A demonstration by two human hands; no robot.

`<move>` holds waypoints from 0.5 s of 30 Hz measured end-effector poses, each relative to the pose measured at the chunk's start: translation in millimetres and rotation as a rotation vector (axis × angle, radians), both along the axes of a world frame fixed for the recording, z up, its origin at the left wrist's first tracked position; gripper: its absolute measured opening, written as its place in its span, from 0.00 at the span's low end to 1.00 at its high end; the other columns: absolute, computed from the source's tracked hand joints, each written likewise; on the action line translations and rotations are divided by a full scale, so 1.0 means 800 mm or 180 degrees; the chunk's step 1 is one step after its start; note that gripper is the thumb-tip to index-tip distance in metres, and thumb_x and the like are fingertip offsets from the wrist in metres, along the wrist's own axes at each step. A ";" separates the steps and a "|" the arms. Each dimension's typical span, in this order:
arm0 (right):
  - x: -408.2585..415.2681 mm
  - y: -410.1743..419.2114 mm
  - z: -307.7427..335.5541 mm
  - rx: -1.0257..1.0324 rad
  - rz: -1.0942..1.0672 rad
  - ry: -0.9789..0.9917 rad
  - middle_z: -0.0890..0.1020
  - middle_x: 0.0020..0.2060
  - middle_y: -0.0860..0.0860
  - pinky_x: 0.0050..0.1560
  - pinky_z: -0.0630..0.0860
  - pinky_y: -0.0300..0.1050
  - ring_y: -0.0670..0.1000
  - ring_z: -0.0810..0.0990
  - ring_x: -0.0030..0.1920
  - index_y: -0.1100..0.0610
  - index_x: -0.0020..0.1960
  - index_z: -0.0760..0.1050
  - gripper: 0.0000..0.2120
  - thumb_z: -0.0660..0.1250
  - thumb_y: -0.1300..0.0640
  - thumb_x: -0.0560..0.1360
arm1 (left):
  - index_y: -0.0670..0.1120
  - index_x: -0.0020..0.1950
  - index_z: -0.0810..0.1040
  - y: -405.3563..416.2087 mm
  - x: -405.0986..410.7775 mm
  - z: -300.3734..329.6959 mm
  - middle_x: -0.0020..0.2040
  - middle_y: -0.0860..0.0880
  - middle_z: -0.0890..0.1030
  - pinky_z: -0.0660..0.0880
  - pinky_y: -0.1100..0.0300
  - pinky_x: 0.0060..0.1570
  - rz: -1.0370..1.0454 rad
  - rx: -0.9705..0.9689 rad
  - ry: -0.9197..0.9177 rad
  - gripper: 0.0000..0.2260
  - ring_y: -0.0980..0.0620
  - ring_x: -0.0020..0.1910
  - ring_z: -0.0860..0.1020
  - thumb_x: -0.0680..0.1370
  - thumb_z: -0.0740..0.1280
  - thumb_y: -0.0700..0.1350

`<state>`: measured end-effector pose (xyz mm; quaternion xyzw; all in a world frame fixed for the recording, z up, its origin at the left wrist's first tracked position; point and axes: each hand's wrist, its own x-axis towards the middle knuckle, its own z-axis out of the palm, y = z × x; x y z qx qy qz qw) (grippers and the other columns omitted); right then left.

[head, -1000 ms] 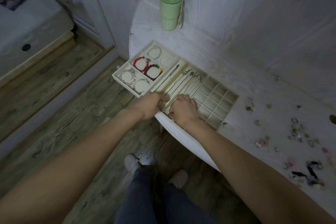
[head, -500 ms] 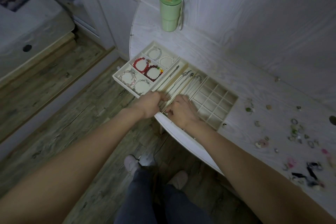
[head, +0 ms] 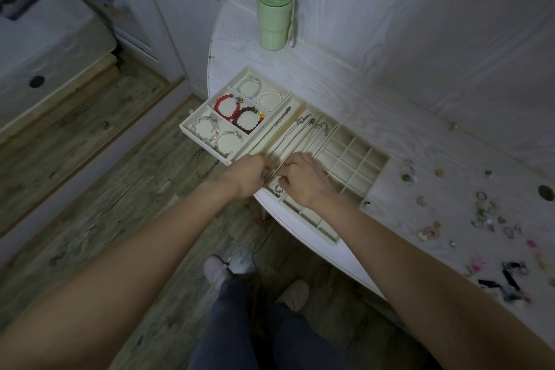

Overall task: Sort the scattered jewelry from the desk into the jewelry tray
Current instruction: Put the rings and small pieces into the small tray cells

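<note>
Your left hand [head: 250, 174] and right hand [head: 301, 179] meet at the near end of the tray's long slots, fingers curled in toward each other. Both look pinched on a thin chain [head: 277, 144] lying there, but it's dim and the fingertips hide the contact, so that's my read, not a sure thing. The chain runs away from you up its slot, w/ other necklaces [head: 312, 126] beside it. So the step in hand, as I judge it: laying a necklace straight in the tray [head: 383, 159], near end being seated. The tray sits at the tabletop [head: 345, 93] edge, its left corner overhanging the floor. Left section: bead bracelets [head: 237, 112] in their compartments, red ones in the middle one. Right of your right hand, the small-cell grid [head: 351, 159] looks empty. Well to the right, the scattered pieces [head: 483, 210] lie loose on the tabletop, rings and small bits, too blurred to tell apart; dark items [head: 507, 279] nearer you at the far right. A green cup [head: 274, 13] stands at the back, clear of the work. Roughly mid-task, I'd say: bracelets and necklaces are in, small stuff isn't. Next move calls for letting go w/o dragging the chain back out, then your right hand going over to the scatter; tiny pieces need a fingertip pinch, one at a time, into the grid cells. Mind the overhang: don't lean on that corner.
</note>
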<state>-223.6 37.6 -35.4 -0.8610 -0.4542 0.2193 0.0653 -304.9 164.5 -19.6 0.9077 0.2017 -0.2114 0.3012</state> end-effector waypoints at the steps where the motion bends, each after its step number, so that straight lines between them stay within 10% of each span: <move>1: 0.000 0.001 -0.002 0.0031 -0.0013 -0.0004 0.73 0.60 0.53 0.67 0.59 0.45 0.54 0.65 0.65 0.52 0.63 0.77 0.15 0.58 0.53 0.80 | 0.48 0.70 0.70 -0.001 0.000 0.001 0.66 0.43 0.74 0.71 0.58 0.60 -0.0016 -0.0012 0.0013 0.27 0.45 0.63 0.73 0.74 0.55 0.28; 15: 0.023 -0.017 -0.009 0.0072 0.0056 0.0288 0.71 0.68 0.53 0.72 0.57 0.47 0.53 0.65 0.69 0.55 0.70 0.67 0.19 0.57 0.59 0.79 | 0.45 0.72 0.67 -0.016 0.006 0.017 0.71 0.43 0.69 0.65 0.59 0.65 -0.0204 -0.0075 0.0031 0.21 0.46 0.68 0.69 0.79 0.57 0.35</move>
